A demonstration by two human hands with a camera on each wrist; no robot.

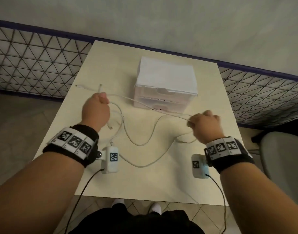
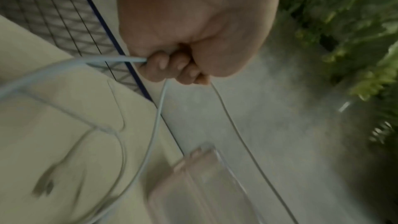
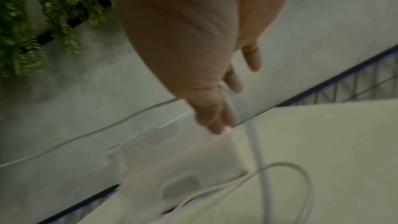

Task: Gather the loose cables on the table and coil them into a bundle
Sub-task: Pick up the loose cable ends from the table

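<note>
Currently left hand [image 1: 96, 110] fists thin white cables [image 1: 141, 144]; right hand [image 1: 204, 126] pinches one strand. Slack toward 6 o'clock may snag translucent plastic drawer box [image 1: 165, 85].

table [image 1: 87, 78]: cream | on it: white cables [image 1: 145, 144], clear drawer box [image 1: 165, 85]

Head looks down; wrists share the drawer box [image 1: 165, 85]

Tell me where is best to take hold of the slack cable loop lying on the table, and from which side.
Probably at the bottom of the slack cable loop, coming from above: there it lies flat, clear of other strands, between both hands.
</note>
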